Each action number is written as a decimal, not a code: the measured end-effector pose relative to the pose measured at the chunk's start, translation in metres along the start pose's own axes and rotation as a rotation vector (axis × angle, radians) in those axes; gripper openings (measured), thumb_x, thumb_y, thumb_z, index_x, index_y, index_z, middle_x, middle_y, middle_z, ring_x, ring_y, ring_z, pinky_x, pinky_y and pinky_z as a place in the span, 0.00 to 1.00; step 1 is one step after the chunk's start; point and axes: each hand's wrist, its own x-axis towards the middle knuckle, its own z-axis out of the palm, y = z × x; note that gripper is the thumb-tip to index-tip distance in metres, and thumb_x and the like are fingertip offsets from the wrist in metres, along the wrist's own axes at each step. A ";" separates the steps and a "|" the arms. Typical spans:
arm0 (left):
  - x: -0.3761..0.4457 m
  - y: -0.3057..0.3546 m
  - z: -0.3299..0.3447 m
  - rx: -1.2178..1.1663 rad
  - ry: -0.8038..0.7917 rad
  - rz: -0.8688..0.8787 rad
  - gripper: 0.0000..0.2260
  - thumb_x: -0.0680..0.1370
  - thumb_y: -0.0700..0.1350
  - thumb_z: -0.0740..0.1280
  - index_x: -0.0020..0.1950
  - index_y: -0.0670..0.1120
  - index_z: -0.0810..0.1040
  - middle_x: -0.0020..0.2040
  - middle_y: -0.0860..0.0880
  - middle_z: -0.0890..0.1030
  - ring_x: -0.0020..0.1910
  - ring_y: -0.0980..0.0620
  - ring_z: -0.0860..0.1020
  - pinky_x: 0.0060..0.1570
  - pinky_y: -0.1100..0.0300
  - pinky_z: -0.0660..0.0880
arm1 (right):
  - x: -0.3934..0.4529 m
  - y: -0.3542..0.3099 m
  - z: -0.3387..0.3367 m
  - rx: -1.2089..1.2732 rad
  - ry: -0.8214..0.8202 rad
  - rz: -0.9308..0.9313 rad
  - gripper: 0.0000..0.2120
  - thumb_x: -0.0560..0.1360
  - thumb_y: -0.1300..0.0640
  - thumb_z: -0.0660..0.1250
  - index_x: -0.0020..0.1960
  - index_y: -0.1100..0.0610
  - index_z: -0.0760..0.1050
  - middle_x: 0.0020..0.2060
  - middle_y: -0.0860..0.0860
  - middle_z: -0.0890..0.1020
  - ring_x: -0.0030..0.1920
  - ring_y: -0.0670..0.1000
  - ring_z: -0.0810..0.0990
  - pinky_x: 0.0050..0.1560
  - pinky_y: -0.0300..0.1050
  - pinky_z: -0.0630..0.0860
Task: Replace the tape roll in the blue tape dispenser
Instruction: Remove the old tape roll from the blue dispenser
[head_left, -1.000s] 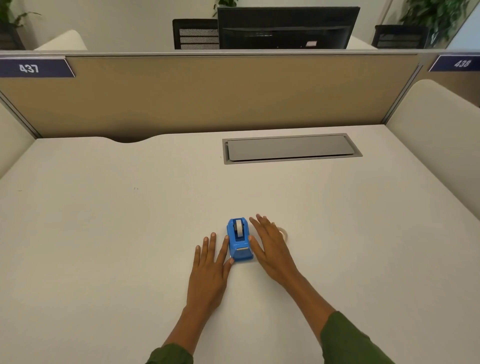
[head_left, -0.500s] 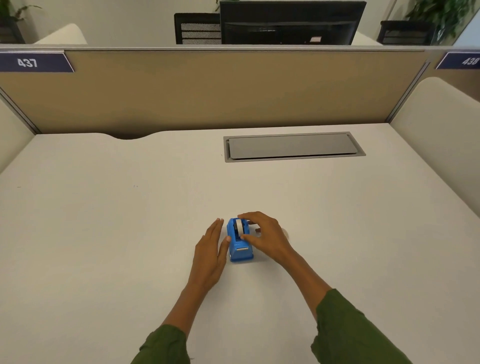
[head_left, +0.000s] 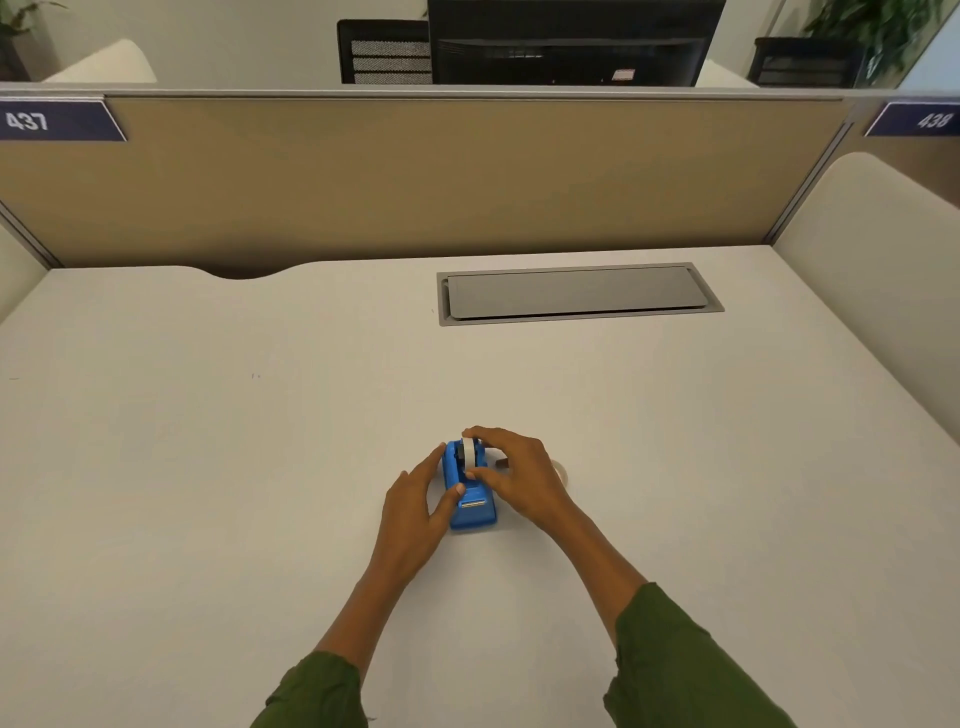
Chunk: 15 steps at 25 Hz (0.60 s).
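Note:
A small blue tape dispenser (head_left: 470, 512) stands on the white desk (head_left: 208, 467) in front of me, cutter end towards me. A white tape roll (head_left: 469, 451) sits in its cradle. My right hand (head_left: 519, 475) pinches that roll, index finger over the top and thumb on its near side. My left hand (head_left: 415, 506) presses against the dispenser's left side, thumb on the blue body. A second, clear tape roll (head_left: 563, 472) lies on the desk just right of my right hand, mostly hidden behind it.
A grey cable hatch (head_left: 576, 293) is set into the desk further back. A tan partition (head_left: 467, 176) closes the far edge, and cream side panels (head_left: 883, 291) stand right and left.
Both hands lay flat beside the dispenser a second ago. Now my right hand has risen and closed on the roll in the cradle, and my left hand has turned against the dispenser's side.

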 end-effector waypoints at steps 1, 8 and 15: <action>0.000 0.000 0.000 -0.005 0.002 0.001 0.25 0.76 0.49 0.64 0.71 0.49 0.63 0.69 0.47 0.70 0.68 0.48 0.69 0.64 0.58 0.63 | 0.000 0.000 0.000 -0.007 0.000 0.000 0.20 0.71 0.58 0.71 0.62 0.51 0.73 0.62 0.51 0.78 0.61 0.50 0.76 0.62 0.55 0.74; 0.003 -0.001 -0.003 -0.022 -0.004 -0.019 0.24 0.75 0.49 0.66 0.69 0.49 0.65 0.68 0.47 0.72 0.67 0.48 0.70 0.63 0.59 0.64 | 0.002 -0.009 -0.008 -0.074 0.013 -0.020 0.21 0.72 0.57 0.69 0.65 0.50 0.72 0.64 0.50 0.77 0.65 0.52 0.72 0.67 0.56 0.69; 0.009 0.035 -0.019 -0.296 0.169 -0.032 0.13 0.75 0.45 0.66 0.60 0.49 0.75 0.57 0.51 0.78 0.53 0.53 0.77 0.47 0.71 0.70 | -0.007 -0.029 -0.021 0.084 0.033 -0.086 0.22 0.71 0.60 0.71 0.64 0.55 0.73 0.61 0.54 0.78 0.59 0.51 0.78 0.60 0.43 0.75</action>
